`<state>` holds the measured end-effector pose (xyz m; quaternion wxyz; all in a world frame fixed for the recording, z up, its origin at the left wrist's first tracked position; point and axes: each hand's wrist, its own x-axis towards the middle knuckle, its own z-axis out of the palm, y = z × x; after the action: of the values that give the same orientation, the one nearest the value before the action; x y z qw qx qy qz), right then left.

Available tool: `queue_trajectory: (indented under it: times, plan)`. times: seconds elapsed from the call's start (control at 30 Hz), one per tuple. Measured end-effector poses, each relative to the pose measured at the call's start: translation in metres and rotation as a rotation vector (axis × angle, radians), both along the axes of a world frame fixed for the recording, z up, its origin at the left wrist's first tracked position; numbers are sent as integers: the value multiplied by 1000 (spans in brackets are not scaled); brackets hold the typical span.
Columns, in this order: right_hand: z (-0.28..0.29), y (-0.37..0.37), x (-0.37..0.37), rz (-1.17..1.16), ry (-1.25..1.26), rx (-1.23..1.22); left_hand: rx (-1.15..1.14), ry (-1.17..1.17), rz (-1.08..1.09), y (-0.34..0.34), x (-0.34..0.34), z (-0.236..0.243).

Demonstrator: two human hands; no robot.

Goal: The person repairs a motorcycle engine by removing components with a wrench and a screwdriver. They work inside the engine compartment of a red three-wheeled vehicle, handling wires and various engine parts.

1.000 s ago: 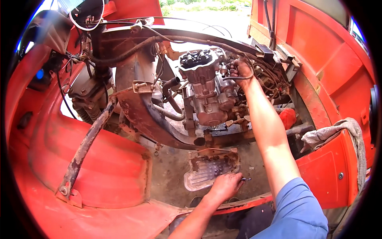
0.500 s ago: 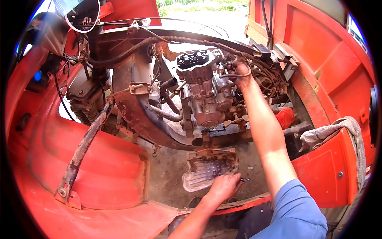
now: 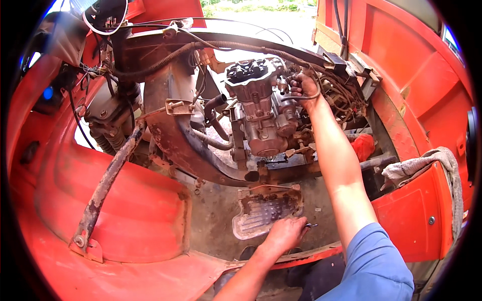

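My right arm reaches forward to the far right side of a grey metal engine with its open top facing up. There my right hand has its fingers curled beside the engine's upper part; whatever they grip is hidden. A thin dark hose curves across that hand. Lower down, my left hand is closed around a small dark metal tool, of which just the end sticks out past the fingers. Just beyond it lies a ribbed, dirty metal foot plate on the floor.
A curved frame beam runs left of the engine. A corrugated cable sleeve arches behind it. To the left slants a rusty strut. On the right, a grey rag drapes over a red panel, near a red cloth.
The whole scene has shifted slightly in the picture. The fingers of my right hand show more beside the engine now. My left hand keeps its hold on the small tool.
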<state>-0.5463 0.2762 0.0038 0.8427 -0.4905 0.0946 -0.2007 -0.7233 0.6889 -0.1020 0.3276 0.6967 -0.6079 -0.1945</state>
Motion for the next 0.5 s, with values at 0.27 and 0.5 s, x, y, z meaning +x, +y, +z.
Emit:
queue_trajectory:
  times: [0.27, 0.5]
  plan:
    - [11, 45, 9, -303, -30, 185, 61, 7, 15, 3, 2, -1]
    - [6, 52, -1, -102, -45, 147, 14, 17, 62, 8, 6, -1]
